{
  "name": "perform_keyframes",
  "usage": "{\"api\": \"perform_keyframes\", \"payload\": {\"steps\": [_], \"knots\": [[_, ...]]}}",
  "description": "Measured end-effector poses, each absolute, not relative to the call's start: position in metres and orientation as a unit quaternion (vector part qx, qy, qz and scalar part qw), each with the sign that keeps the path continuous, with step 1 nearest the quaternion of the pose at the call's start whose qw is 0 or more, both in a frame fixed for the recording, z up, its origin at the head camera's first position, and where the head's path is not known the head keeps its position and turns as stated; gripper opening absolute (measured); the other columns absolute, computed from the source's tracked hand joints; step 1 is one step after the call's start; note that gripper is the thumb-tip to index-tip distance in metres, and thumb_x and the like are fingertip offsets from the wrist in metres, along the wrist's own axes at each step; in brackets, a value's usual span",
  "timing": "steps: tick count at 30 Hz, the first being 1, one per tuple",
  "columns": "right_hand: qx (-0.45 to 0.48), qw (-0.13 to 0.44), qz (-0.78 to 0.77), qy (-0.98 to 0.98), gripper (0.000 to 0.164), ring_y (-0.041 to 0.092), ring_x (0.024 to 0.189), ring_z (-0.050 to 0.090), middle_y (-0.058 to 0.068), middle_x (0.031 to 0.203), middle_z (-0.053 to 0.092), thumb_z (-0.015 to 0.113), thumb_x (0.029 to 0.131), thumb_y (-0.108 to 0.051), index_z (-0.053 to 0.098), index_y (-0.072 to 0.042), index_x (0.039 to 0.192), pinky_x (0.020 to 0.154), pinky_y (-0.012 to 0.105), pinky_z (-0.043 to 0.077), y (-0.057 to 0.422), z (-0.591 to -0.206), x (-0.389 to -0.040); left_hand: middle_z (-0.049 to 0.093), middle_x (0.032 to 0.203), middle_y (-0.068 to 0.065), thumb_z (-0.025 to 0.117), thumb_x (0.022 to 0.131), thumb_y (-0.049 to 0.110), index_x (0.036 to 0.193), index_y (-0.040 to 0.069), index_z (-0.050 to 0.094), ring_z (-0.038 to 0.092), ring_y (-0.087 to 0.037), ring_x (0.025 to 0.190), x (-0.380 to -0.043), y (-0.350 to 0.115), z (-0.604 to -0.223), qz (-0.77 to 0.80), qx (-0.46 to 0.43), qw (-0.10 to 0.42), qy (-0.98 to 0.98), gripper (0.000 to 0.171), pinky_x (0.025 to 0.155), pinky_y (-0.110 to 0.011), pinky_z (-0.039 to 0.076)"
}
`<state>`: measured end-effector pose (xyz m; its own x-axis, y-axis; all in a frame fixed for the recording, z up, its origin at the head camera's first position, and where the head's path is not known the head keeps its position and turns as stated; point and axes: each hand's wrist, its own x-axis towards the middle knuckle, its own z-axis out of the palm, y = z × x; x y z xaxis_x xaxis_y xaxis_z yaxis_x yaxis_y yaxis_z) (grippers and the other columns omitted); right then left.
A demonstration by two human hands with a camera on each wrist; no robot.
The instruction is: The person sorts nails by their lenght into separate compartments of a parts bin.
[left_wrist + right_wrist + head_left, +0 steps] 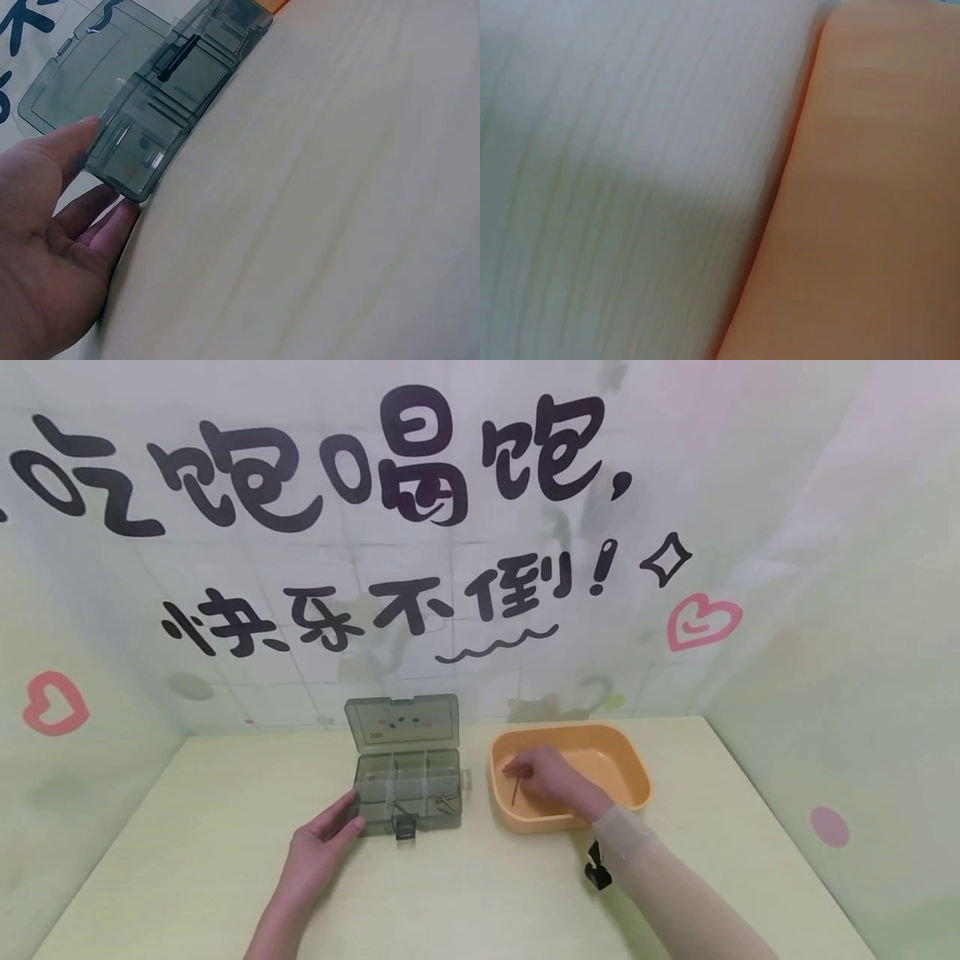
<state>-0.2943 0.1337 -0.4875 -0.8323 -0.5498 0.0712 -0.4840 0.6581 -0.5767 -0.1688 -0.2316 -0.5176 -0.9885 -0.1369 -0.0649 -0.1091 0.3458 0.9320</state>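
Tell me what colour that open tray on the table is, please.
The tray is light orange; the head view shows it best.

In front of me the desk (pixel 480 893) is pale, with faint streaks of grain running through it. Directly on it, toward the far edge, I have two things side by side, near but apart: a see-through grey box (pixel 438 822) on my left, its lid (pixel 405 727) raised at the back, and a rounded orange tub (pixel 536 824) on my right.
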Motion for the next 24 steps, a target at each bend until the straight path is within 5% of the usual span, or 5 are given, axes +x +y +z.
{"api": "perform_keyframes", "payload": {"steps": [9,16,24], "knots": [[-0.288,0.072,-0.301,0.906,0.026,0.022,0.099,0.07,0.009,0.104,0.078,0.073,0.084,0.01,0.078,-0.001,0.107,0.088,0.035,0.06,0.141,-0.484,-0.297,0.044,0.157,-0.014,0.069,0.101,0.035,0.154,0.013,0.047,0.046,-0.033,0.141,-0.169,-0.232,-0.517,-0.566,0.079,0.009,-0.82,0.062,0.112,-0.035,0.04],[-0.331,0.043,-0.282,0.9,0.015,0.013,0.083,0.062,0.005,0.093,0.077,0.073,0.082,0.008,0.079,-0.002,0.091,0.077,0.025,0.055,0.147,-0.486,-0.3,0.043,0.157,-0.015,0.068,0.101,0.033,0.154,0.012,0.046,0.045,-0.033,0.142,-0.169,-0.23,-0.515,-0.564,0.083,0.008,-0.821,0.061,0.113,-0.038,0.04],[-0.347,0.057,-0.261,0.899,0.018,0.012,0.083,0.06,0.005,0.095,0.076,0.069,0.086,0.01,0.08,-0.003,0.093,0.076,0.025,0.055,0.151,-0.483,-0.3,0.043,0.157,-0.015,0.068,0.101,0.034,0.154,0.012,0.046,0.045,-0.033,0.142,-0.168,-0.23,-0.515,-0.563,0.084,0.006,-0.822,0.062,0.114,-0.039,0.039]]}}
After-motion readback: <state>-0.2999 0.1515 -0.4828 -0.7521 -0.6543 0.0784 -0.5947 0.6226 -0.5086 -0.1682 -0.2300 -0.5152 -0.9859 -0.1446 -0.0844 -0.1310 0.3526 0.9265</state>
